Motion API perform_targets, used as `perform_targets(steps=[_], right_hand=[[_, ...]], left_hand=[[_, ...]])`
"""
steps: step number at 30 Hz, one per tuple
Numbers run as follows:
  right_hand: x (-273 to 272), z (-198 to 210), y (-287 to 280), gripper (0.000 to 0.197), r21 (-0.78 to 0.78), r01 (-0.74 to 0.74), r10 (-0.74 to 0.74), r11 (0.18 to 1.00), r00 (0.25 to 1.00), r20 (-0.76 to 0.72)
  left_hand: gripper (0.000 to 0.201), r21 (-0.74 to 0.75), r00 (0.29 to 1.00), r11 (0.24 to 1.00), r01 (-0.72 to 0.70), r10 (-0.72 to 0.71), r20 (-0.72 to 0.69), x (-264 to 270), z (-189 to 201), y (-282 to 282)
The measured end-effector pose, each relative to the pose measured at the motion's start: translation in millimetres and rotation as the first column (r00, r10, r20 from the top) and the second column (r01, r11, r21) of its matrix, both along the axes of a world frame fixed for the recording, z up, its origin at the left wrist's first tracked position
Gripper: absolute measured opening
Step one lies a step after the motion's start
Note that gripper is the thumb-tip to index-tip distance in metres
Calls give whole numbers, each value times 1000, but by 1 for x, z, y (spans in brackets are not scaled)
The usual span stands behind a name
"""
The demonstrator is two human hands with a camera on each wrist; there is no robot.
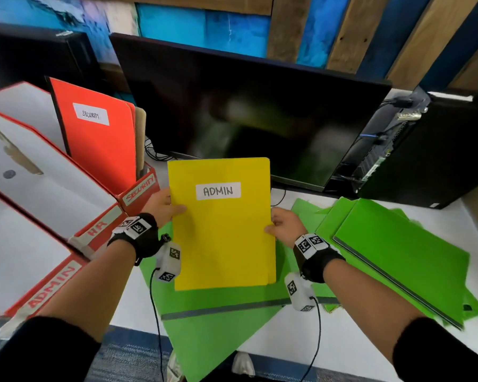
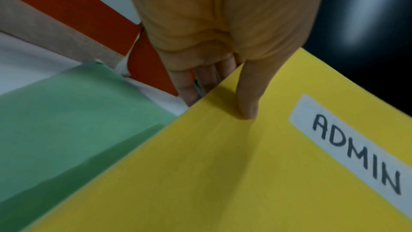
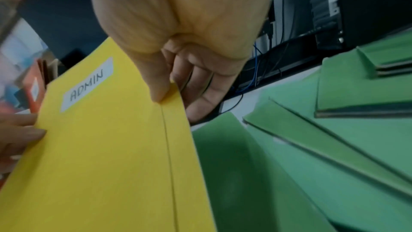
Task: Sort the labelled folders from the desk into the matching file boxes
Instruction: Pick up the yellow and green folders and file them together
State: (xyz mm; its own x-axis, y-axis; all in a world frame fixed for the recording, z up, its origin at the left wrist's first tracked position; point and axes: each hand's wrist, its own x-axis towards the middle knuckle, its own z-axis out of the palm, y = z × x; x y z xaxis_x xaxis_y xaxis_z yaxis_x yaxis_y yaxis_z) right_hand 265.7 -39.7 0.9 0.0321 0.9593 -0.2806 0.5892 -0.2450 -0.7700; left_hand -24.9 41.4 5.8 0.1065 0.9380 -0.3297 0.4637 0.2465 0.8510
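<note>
A yellow folder [image 1: 222, 224] labelled ADMIN is held up above the desk by both hands. My left hand [image 1: 164, 206] pinches its left edge, thumb on the front [image 2: 247, 98], fingers behind. My right hand [image 1: 283, 224] pinches the right edge, thumb on top [image 3: 156, 84], fingers underneath. Three red file boxes stand at the left: SECURITY [image 1: 141, 188], HR [image 1: 100, 230] and ADMIN [image 1: 50, 285]. An orange folder [image 1: 102, 142] labelled SECURITY stands in the SECURITY box.
Several green folders [image 1: 392, 252] lie spread over the white desk [image 1: 329, 346] under and right of the yellow one. A dark monitor [image 1: 246, 111] stands behind, a black computer tower [image 1: 439, 150] at the right with cables.
</note>
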Motion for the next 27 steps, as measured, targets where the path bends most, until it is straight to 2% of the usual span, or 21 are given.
perform_targets(steps=[2, 4, 6, 8, 10, 11, 12, 14, 16, 17, 20, 22, 23, 27], right_hand=[[3, 13, 5, 27, 58, 66, -60, 996, 993, -106], [5, 27, 11, 39, 77, 167, -146, 983, 963, -225], [8, 39, 17, 38, 104, 272, -238, 957, 935, -263], [14, 50, 24, 37, 180, 342, -289, 922, 919, -268], [21, 57, 28, 37, 246, 383, -321, 890, 911, -258], [26, 59, 28, 36, 264, 398, -335, 878, 907, -254], [30, 60, 28, 36, 274, 411, -347, 869, 903, -254], [39, 60, 24, 35, 281, 428, -364, 859, 897, -252], [47, 57, 18, 34, 283, 428, -367, 858, 898, -244], [51, 55, 14, 34, 280, 431, -370, 858, 896, -244], [59, 47, 5, 34, 254, 456, -387, 853, 879, -280], [62, 43, 0, 34, 238, 468, -394, 851, 869, -301], [63, 41, -2, 35, 236, 469, -393, 851, 867, -306], [65, 39, -3, 37, 252, 456, -379, 853, 875, -300]], left_hand=[[33, 40, 995, 998, 50, -53, 90, 6, 15, 1], [37, 100, 991, 990, 102, -110, 81, 16, 26, 3], [42, 154, 993, 982, 108, -115, 38, 29, 30, 5], [48, 199, 993, 975, 95, -81, -80, 42, 29, 5], [56, 201, 954, 970, 141, -78, -289, 53, 25, 0], [61, 164, 904, 965, 205, -123, -410, 58, 20, -5], [64, 99, 825, 948, 303, -209, -525, 63, 16, -13], [71, -83, 592, 837, 542, -449, -669, 76, 2, -32], [87, -258, 349, 675, 692, -624, -699, 88, -14, -56], [96, -316, 264, 615, 723, -668, -696, 94, -21, -68], [118, -430, 76, 477, 766, -732, -677, 107, -43, -96], [127, -475, -20, 414, 776, -738, -675, 110, -56, -105], [130, -489, -42, 396, 777, -742, -669, 110, -61, -108], [135, -516, -58, 384, 766, -758, -649, 113, -63, -108]])
